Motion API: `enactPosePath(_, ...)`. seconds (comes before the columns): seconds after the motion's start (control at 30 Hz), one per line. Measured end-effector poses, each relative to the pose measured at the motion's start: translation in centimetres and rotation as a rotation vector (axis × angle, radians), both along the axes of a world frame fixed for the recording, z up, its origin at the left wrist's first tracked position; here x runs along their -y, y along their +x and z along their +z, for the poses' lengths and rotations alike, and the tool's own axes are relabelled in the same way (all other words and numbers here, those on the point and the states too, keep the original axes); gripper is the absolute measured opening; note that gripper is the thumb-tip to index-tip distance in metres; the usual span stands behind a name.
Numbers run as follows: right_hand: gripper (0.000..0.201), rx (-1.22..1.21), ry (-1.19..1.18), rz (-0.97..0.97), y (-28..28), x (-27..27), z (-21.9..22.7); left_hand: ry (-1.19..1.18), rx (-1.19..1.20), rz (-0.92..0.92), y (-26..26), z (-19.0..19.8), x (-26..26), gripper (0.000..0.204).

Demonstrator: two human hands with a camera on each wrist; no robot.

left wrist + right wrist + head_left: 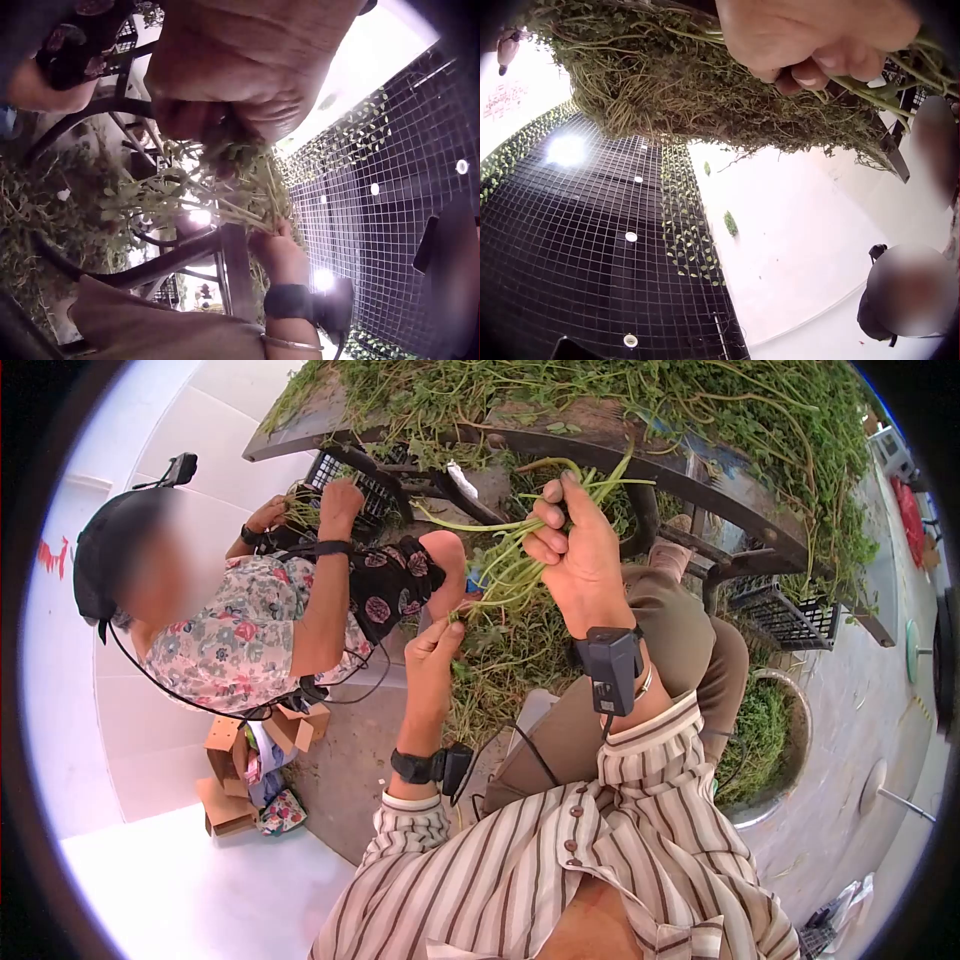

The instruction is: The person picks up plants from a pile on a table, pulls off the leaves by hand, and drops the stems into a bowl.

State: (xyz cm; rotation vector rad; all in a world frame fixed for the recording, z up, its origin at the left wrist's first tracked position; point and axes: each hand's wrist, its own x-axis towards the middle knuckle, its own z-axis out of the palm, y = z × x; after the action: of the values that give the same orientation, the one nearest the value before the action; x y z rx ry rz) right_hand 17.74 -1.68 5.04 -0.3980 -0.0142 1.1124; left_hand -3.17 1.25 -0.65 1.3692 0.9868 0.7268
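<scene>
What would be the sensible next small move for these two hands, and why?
Probably a gentle pull by the left hand, down and away from the right hand, to pluck off what it pinches. Its fingertips grip the lower end of the green stems, while the right hand holds them higher up, which should steady the bunch.

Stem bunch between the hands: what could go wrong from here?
Loose ends splay out past the right hand, so some stems may slip onto the pile below and get mixed in.
The left hand pinches thin ends; a pull might snap them.
Greens overhang the table; a bump could drop some.
</scene>
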Motion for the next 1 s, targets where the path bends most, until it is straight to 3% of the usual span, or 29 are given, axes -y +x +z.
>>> enactPosePath(0.33,0.021,0.025,-0.014,0.001,-0.2,-0.1,-0.2,0.071,0.085,0.106,1.1,1.1,0.0,0.020)
enactPosePath(0.53,0.021,0.036,-0.016,-0.007,-0.2,-0.1,-0.2,0.151,-0.065,0.032,0.8,1.0,0.2,0.017)
enactPosePath(0.6,0.021,0.035,-0.012,-0.003,-0.2,-0.1,-0.2,0.299,-0.152,-0.034,1.2,1.5,0.5,0.013)
enactPosePath(0.93,0.021,0.035,-0.016,-0.022,-0.2,-0.1,-0.1,0.497,-0.280,-0.203,1.2,0.8,1.2,0.012)
enactPosePath(1.0,0.021,0.034,-0.013,-0.023,-0.3,-0.1,-0.1,0.641,-0.392,-0.216,1.3,0.9,1.5,0.013)
